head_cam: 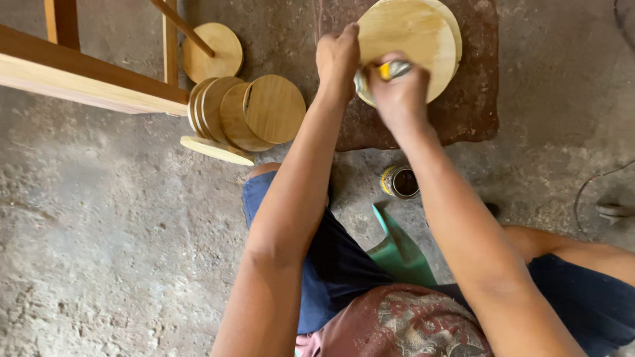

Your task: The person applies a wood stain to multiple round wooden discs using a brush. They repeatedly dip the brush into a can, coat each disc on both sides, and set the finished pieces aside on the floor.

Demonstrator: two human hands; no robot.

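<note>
A round wooden disc point(410, 33) lies on a dark reddish-brown mat point(473, 106) on the concrete floor, with another disc edge showing beneath it. My left hand point(336, 56) grips the disc's left rim and steadies it. My right hand point(397, 92) is closed on a yellow and grey cloth pad point(387, 69), pressed against the disc's lower-left edge. A small open tin point(401, 182) of dark liquid stands on the floor just below the mat, between my forearms.
Several round wooden discs point(248, 112) lean in a row at left, one more point(211, 53) behind them and one flat point(215, 150) in front. Wooden furniture frame pieces point(79, 76) cross the upper left. A green slipper point(397, 251) lies by my knees. A cable point(595, 185) runs at right.
</note>
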